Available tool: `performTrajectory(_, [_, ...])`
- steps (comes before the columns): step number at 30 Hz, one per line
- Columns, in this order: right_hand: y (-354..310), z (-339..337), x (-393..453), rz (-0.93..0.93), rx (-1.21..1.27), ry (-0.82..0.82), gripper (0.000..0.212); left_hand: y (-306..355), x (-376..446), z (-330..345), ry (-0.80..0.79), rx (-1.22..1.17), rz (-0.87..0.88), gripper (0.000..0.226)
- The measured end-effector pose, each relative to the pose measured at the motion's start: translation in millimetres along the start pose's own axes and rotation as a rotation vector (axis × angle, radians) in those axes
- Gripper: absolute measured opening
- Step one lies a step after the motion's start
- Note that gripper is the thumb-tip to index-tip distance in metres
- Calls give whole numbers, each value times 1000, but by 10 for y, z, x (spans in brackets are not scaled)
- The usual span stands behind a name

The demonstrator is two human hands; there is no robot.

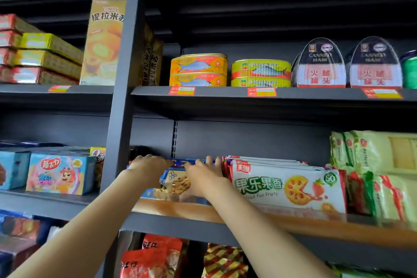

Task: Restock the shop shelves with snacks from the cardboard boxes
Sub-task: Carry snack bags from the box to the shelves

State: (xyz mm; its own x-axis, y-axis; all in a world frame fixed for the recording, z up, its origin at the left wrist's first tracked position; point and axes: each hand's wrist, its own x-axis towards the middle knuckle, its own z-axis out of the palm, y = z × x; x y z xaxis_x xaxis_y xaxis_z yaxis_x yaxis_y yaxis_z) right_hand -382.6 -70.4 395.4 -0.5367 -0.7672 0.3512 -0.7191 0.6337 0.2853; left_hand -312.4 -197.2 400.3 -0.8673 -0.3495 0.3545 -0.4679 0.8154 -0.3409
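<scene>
Two bare hands reach up to the middle shelf (316, 225) in the single head view. Both rest on a blue cookie pack (173, 184) that stands on this shelf just right of the grey upright post (126, 97). The left hand (151, 168) lies over the pack's top left corner with its fingers (165, 161) bent down over the top edge, so it appears to grip the pack there. The right hand (202, 175) covers the pack's right part; its fingers (211, 161) point up and slightly curl over the top edge, though motion blur makes it hard to tell whether they grip or only press. The pack sits upright, its front showing chip cookies, and its right side touches or nearly touches a row of white fruit biscuit packs (288, 189) standing beside it. Further right on the same shelf stand red and green wrapped packs (379, 196), with pale green bags (370, 151) stacked above them.

On the shelf above, from left to right, sit orange fish tins (198, 70) stacked in two, yellow fish tins (260, 72) stacked in two, and two dark canned ham tins (347, 65) standing on end. Red and yellow price tags (261, 92) are fixed to that shelf's front edge.

Left of the post, a tall yellow tiramisu box (101, 43) stands beside stacks of flat yellow and red boxes (40, 56). Below them is a light blue cartoon box (59, 170). Red snack bags (151, 259) show on the lowest shelf.
</scene>
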Motion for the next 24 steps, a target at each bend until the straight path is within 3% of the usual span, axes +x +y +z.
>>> performTrajectory(8, [-32,14,78,-59,-42,52,88,-30,-11,35,-93,40,-83,80])
performTrajectory(14, [-12,54,112,-88,-111,74,84,-2,-30,57,21,96,-97,70])
performTrajectory(19, [47,-43,66,-179,-61,56,90,-11,-13,5,-74,-28,-83,75])
performTrajectory(24, [389,-267,-161,-213,32,155,71,-48,31,-29,-135,-140,-46,79])
